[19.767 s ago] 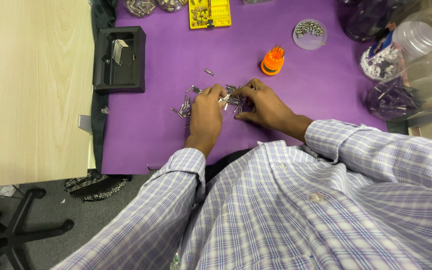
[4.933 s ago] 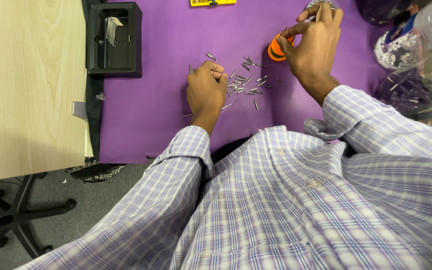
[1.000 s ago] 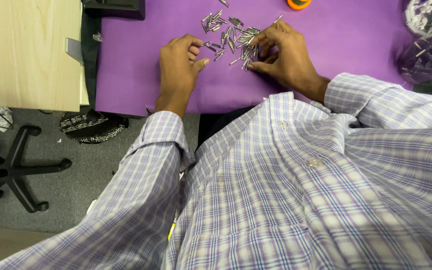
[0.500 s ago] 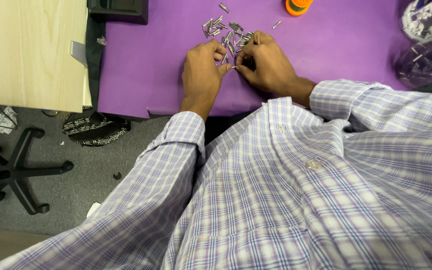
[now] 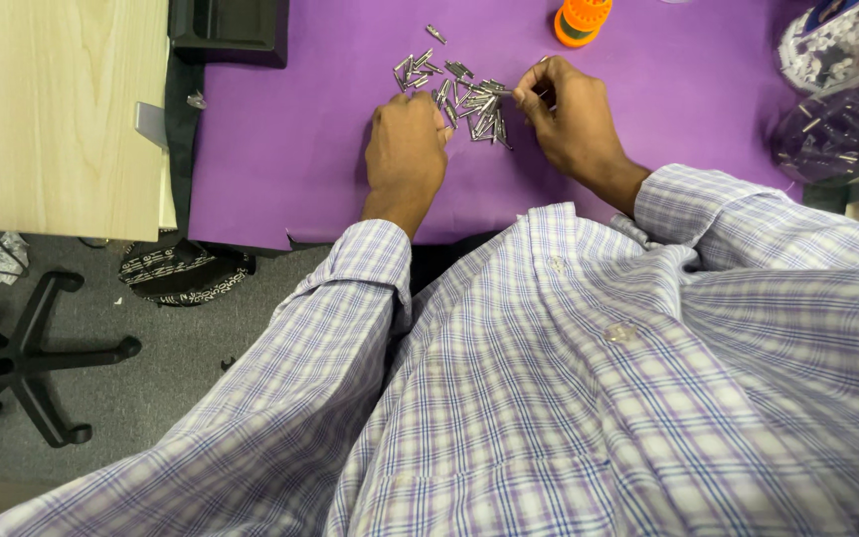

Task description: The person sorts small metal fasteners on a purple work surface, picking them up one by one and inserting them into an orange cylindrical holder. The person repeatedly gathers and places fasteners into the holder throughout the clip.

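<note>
A pale wooden desk top [image 5: 52, 109] is seen at the far left, with the star base of a swivel chair [image 5: 27, 353] on the grey floor below it. A black tray [image 5: 231, 25] is placed at the far left corner of the purple mat [image 5: 280, 149], which covers the bench.

The left hand [image 5: 408, 149] is laid knuckles-up on the mat, near its front edge, at the left side of a heap of small metal pins [image 5: 459, 94]. Its fingers are curled together, the tips touching the nearest pins; whether a pin is clamped beneath them cannot be told.

The pins are scattered loosely across the middle of the mat, toward its far edge, between the two hands. A single pin [image 5: 435, 34] is set apart, beyond the heap.

The right hand [image 5: 569, 124] is positioned at the right side of the heap. Its thumb and forefinger [image 5: 524, 94] are pinched together on a pin at the edge of the heap; the remaining fingers are bent inward.

An orange ribbed spool [image 5: 582, 20] stands at the far edge of the mat, beyond the right hand. Clear plastic bags of parts [image 5: 832, 134] are placed at the right edge of the bench. A checked shirt sleeve [image 5: 728, 214] is seen on each forearm.
</note>
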